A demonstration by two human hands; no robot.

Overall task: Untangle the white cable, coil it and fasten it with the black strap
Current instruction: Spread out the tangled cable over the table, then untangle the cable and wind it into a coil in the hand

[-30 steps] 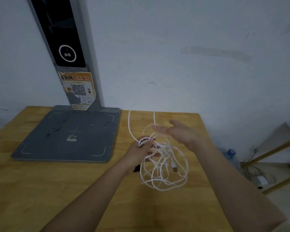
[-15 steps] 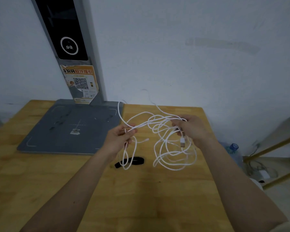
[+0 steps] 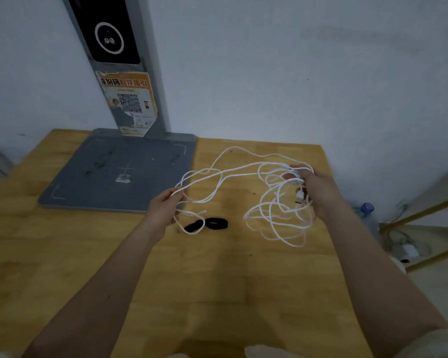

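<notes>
The white cable (image 3: 243, 168) hangs tangled in the air between my two hands above the wooden table (image 3: 217, 280). My left hand (image 3: 163, 210) pinches a few strands at the left end. My right hand (image 3: 316, 192) grips a bunch of loops, and a plug end dangles by its palm. More loops sag below the right hand down to the table. The black strap (image 3: 207, 225) lies curled on the table between and just below my hands, with one cable loop lying across its left part.
A grey flat base plate (image 3: 119, 174) with an upright column (image 3: 119, 63) and an orange sticker stands at the back left against the white wall. Off the table's right edge are a blue-capped bottle (image 3: 366, 210), a wooden frame and some clutter on the floor.
My hands have moved apart, stretching the cable out between them. The right hand went from open above the tangle to gripping loops. The black strap came into view.
</notes>
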